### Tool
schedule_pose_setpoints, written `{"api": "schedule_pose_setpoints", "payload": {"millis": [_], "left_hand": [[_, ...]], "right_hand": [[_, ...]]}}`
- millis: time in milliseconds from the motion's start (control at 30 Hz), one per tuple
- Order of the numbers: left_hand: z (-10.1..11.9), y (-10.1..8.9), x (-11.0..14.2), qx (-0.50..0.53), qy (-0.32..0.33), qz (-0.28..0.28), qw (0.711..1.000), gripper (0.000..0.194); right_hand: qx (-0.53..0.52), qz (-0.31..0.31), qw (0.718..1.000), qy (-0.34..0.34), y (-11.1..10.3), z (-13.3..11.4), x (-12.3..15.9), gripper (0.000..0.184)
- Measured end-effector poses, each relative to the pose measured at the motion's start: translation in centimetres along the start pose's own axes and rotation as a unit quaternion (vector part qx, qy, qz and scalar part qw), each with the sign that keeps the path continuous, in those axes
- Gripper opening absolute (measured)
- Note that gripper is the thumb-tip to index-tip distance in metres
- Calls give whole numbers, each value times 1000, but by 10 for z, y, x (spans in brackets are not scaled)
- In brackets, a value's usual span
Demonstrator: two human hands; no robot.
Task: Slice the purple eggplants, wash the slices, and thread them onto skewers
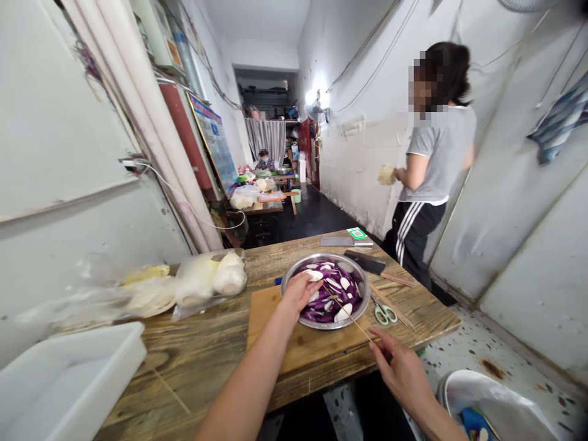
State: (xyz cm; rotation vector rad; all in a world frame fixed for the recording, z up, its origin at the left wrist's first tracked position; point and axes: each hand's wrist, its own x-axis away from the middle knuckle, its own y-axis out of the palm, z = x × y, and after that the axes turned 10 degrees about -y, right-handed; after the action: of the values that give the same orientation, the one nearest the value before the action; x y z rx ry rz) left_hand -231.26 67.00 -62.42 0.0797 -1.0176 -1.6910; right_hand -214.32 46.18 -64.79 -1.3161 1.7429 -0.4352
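Note:
A steel bowl (pixel 289 275) full of sliced purple eggplant (pixel 328 306) sits on a wooden cutting board (pixel 264 318). Over the bowl's left side, my left hand (pixel 298 293) pinches a pale oval eggplant slice (pixel 314 275). My right hand (pixel 399 364), in front of the bowl's right side, grips the near end of a thin bamboo skewer (pixel 351 318). The skewer slants up across the bowl, its far end close to my left fingertips; whether it touches the slice I cannot tell.
Right of the bowl lie scissors (pixel 384 313), loose skewers (pixel 397 309), a dark knife (pixel 365 262) and a cleaver (pixel 337 241). Plastic bags (pixel 197 282) and a white tub (pixel 73 373) stand left. A lined bin (pixel 496 398) is low right. A person (pixel 436 147) stands beyond the table.

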Motion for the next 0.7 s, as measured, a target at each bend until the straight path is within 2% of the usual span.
{"api": "schedule_pose_setpoints", "payload": {"millis": [200,300,367,467,567,700], "left_hand": [[-1,-2,-3,0,-16,3,1000,18],[-1,-3,-2,5,-17,24,1000,19],[-1,-4,-3,13,1,38,999,20],[-1,-4,-4,23,35,34,999,24],[-1,-5,-5,19,40,28,999,20],[-3,-5,-4,-47,84,39,995,27]], "right_hand": [[57,-103,993,1,7,-22,-30,34],[115,-157,981,-7,4,-29,-36,37],[112,-167,979,-10,0,-32,-35,39],[54,-149,987,-8,-4,-37,-31,39],[4,-116,993,-9,-5,-39,-28,29],[-20,-49,998,-33,-8,-35,-28,19]]}}
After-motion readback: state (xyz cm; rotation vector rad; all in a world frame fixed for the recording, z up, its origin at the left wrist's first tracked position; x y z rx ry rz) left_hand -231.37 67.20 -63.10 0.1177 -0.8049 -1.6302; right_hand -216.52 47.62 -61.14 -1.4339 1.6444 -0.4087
